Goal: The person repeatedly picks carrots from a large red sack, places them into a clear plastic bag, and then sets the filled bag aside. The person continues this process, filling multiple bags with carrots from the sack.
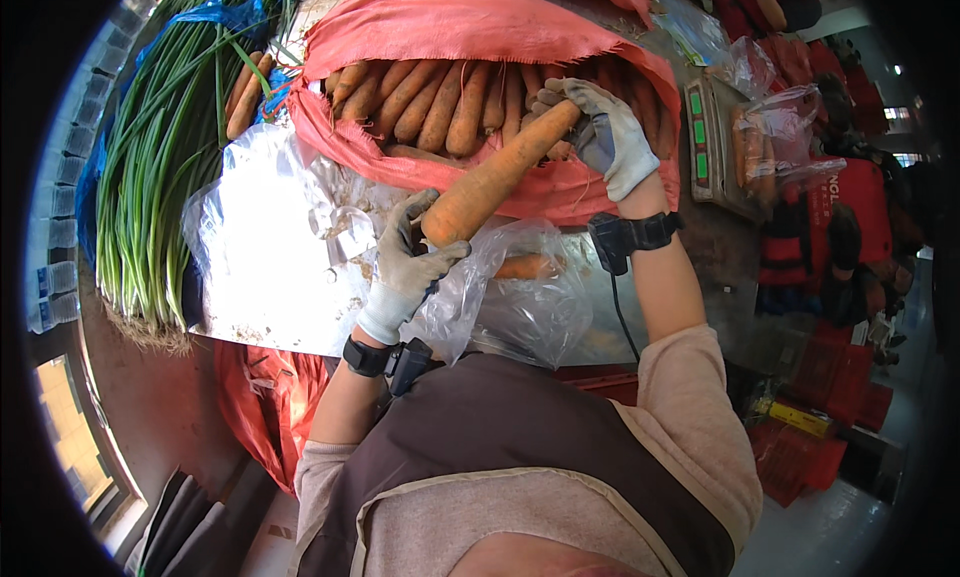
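Observation:
A large unpeeled carrot (499, 179) is held slantwise between my two gloved hands. My left hand (412, 254) grips its thick end, while my right hand (611, 131) holds the narrow end. Behind it lies a red woven sack (450, 26), its torn opening showing several rows of soil-marked carrots (435, 104). Below the held carrot, a clear plastic bag (532, 314) rests on the metal tabletop near my body, with a carrot (529, 267) inside.
Scallions (150, 202) with roots are heaped at the left, two loose carrots (247, 97) beside them. Clear plastic bags (255, 179) lie on the table's left. A scale (709, 138) with green displays stands right, holding bagged carrots (754, 157). Red crates (799, 457) stand lower right.

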Motion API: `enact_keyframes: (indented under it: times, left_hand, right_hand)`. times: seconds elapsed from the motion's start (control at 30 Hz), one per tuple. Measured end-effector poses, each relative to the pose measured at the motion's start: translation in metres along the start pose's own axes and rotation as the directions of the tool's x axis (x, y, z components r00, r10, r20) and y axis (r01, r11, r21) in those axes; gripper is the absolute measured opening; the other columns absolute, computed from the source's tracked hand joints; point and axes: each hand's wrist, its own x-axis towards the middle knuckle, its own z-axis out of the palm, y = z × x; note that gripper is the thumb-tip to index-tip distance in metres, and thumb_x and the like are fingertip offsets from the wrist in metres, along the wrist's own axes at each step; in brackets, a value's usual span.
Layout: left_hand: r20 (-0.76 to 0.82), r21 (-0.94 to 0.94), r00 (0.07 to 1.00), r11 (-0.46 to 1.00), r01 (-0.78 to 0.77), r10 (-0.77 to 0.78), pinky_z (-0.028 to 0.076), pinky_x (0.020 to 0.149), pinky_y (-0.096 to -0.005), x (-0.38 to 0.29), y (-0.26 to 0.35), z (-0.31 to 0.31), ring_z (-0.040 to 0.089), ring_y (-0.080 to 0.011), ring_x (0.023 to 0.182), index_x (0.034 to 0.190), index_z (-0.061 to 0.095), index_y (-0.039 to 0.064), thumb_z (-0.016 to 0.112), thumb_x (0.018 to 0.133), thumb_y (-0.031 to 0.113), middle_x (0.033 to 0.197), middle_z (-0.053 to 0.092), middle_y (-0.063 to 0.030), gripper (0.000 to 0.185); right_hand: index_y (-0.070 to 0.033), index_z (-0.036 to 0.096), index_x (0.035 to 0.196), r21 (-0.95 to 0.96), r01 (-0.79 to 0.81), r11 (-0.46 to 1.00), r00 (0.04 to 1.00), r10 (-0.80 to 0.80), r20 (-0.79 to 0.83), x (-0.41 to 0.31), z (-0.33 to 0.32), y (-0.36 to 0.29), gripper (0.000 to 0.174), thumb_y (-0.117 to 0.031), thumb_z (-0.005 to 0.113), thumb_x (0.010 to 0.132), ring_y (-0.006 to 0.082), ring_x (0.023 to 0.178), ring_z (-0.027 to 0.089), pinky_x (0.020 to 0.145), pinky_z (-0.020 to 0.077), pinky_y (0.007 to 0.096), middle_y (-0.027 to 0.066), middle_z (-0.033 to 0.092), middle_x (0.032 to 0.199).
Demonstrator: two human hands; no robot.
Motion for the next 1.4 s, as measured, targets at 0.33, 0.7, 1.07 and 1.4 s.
enact_keyframes:
  times: [0.33, 0.7, 1.07, 1.4]
  left_hand:
    - [0.034, -0.113, 0.987, 0.980, 0.162, -0.160, 0.050, 0.090, -0.0283, -0.007, 0.006, 0.003, 0.058, -0.0159, 0.107, 0.130, 0.046, -0.003, 0.078, 0.074, -0.002, 0.120, 0.057, -0.0113, 0.065]
    - [0.149, -0.002, 0.988, 0.999, -0.045, 0.045, 0.051, 0.069, -0.0223, -0.004, 0.024, 0.007, 0.060, -0.0120, 0.092, 0.138, 0.041, -0.001, 0.073, 0.078, 0.002, 0.115, 0.059, -0.0096, 0.068]
    - [0.157, 0.675, 0.869, 0.592, -0.442, 0.469, 0.040, 0.104, -0.0453, -0.055, 0.069, 0.009, 0.047, -0.0367, 0.127, 0.145, 0.030, -0.003, 0.085, 0.070, 0.032, 0.136, 0.046, -0.0260, 0.100]
    - [0.014, 0.904, 0.989, 0.421, -0.076, 0.147, 0.052, 0.073, -0.0367, -0.031, 0.015, -0.010, 0.066, -0.0267, 0.079, 0.110, 0.060, -0.003, 0.063, 0.086, 0.015, 0.088, 0.067, -0.0135, 0.030]
  right_hand:
    - [-0.006, 0.055, 0.127, 0.418, 0.270, 0.867, 0.962, -0.261, -0.079, 0.009, -0.053, -0.021, 0.031, -0.013, 0.047, 0.099, 0.0303, 0.123, 0.053, 0.106, 0.0424, 0.0503, 0.0177, 0.055, 0.134]
    - [-0.002, 0.058, 0.118, -0.127, 0.094, 0.987, 0.995, -0.096, -0.014, -0.065, -0.002, 0.052, 0.026, -0.015, 0.049, 0.097, 0.0227, 0.100, 0.064, 0.089, 0.0530, 0.0452, 0.0086, 0.065, 0.113]
    - [0.007, 0.053, 0.124, -0.327, 0.109, 0.939, 0.949, -0.196, -0.247, -0.170, 0.052, -0.014, 0.034, -0.009, 0.056, 0.094, 0.0247, 0.092, 0.066, 0.079, 0.0585, 0.0368, 0.0129, 0.064, 0.109]
    - [-0.001, 0.060, 0.104, -0.860, 0.159, 0.485, 0.952, -0.305, 0.004, -0.181, 0.068, 0.067, 0.025, -0.014, 0.071, 0.086, 0.0168, 0.078, 0.062, 0.068, 0.0513, 0.0309, 0.0080, 0.064, 0.092]
